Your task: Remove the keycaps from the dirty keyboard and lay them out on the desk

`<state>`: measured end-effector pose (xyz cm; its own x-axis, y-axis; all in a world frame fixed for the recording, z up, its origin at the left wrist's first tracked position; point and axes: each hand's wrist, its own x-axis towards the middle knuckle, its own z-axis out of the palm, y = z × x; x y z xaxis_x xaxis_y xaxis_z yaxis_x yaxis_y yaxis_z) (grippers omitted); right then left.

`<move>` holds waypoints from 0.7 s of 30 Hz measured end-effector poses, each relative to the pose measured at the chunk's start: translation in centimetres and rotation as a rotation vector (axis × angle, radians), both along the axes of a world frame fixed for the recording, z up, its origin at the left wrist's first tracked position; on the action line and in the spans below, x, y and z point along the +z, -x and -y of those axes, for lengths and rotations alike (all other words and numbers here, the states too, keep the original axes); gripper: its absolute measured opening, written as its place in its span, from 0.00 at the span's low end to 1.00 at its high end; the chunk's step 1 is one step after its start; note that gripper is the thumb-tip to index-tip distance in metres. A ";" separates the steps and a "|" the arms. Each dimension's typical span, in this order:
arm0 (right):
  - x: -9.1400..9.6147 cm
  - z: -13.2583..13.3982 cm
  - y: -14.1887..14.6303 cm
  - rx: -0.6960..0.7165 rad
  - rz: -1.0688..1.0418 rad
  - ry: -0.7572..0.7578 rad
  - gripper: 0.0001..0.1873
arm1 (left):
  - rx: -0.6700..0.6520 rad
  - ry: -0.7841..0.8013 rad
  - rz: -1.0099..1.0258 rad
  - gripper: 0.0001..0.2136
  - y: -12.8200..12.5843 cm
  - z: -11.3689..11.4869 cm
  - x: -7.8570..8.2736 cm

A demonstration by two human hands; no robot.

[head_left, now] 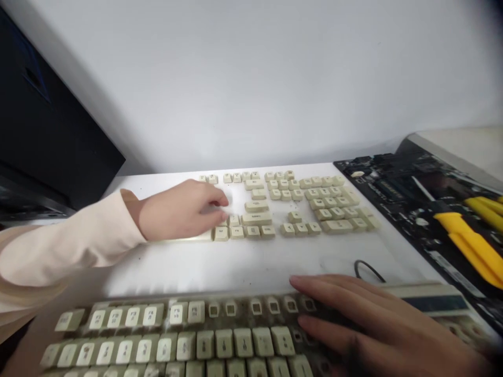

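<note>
- left hand (181,212): reaches in from the left, cream sleeve (70,246) on the forearm, fingers curled and pointing down at the near-left end of the keycaps (298,209). Partly closed. Fingertips hidden, so can't tell if it has a cap.
- right hand (377,327): fingers extended and spread a little, lying over the right end of the keyboard (223,345). Open, nothing visibly held. Fingertips sit at or just above the bare stems.
- keycaps: loose on the desk (251,267), set out in rows like a key layout, running right from the left hand and well ahead of the right hand. Long axis runs left-right. Left hand is the nearer one.
- keyboard: directly under the right hand and extending left, below the left forearm. Long axis also left-right, parallel to the caps. Right hand is the nearer one. Far row beside the right hand shows bare stems, caps gone; other rows still capped, grimy.
- black cable (367,269): small loop on the desk, just ahead of the right hand.
- circuit board (393,193): ahead and right of the right hand, pliers (471,246) with yellow handles on it.
- dark PC case (47,115): ahead and left of the left hand.
</note>
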<state>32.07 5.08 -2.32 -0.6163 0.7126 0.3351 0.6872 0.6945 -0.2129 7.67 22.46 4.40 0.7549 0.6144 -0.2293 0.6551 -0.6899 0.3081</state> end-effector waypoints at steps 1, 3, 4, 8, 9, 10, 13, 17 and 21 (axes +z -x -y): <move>0.4 0.1 0.2 0.014 0.008 0.023 0.19 | 0.014 -0.024 0.017 0.15 0.1 0.2 0.1; 1.3 0.1 0.6 -0.004 -0.018 0.051 0.16 | 0.023 -0.093 0.047 0.16 0.2 0.8 0.5; 1.6 0.1 0.8 -0.006 -0.022 0.054 0.14 | 0.019 -0.133 0.056 0.16 0.3 1.3 0.7; 2.3 -0.2 1.3 0.051 0.028 0.056 0.15 | -0.062 -0.275 0.085 0.16 1.0 4.5 1.7; 2.3 -0.3 1.4 0.059 0.038 0.065 0.15 | -0.093 -0.294 0.093 0.15 1.3 5.6 2.0; 2.3 -0.3 1.4 0.067 0.043 0.076 0.16 | -0.123 -0.305 0.098 0.15 1.6 6.8 2.2; 2.1 -0.4 1.5 0.080 0.024 0.081 0.15 | -0.189 -0.284 0.114 0.13 2.6 10.6 2.5; 1.8 -0.4 1.7 0.095 -0.019 0.040 0.14 | -0.291 -0.155 0.167 0.11 3.6 14.8 1.2; 1.7 -0.4 1.9 0.096 -0.004 0.020 0.13 | -0.426 -0.144 0.249 0.10 4.0 16.2 -0.9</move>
